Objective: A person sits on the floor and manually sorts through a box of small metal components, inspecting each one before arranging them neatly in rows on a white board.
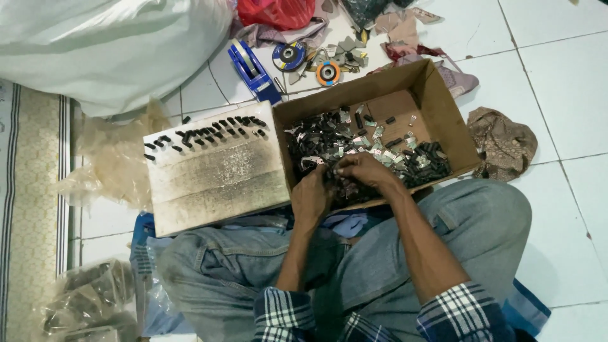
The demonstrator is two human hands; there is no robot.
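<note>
Nearest camera: checked sleeves [456,313] and denim knees, lower frame.
Left hand [311,197]: fingers curled into small black parts [329,142]; grip hidden, cannot tell.
Right hand [365,170]: fingertips pinched among the same parts; what they clamp is unclear.
Parts location: cardboard box [443,107], centre frame, mixed with shiny metal bits.
Board [215,177]: sooty, flat, left of box; black pieces rowed along its upper edge, row's long axis rising rightward.

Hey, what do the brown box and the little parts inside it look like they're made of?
The box looks like plain corrugated cardboard: matt brown, with folded flaps. The small parts under both hands seem to be of two sorts: matt black pieces, perhaps plastic or rubber, and shiny silvery pieces that glint like metal. They are too small to tell for sure.
</note>
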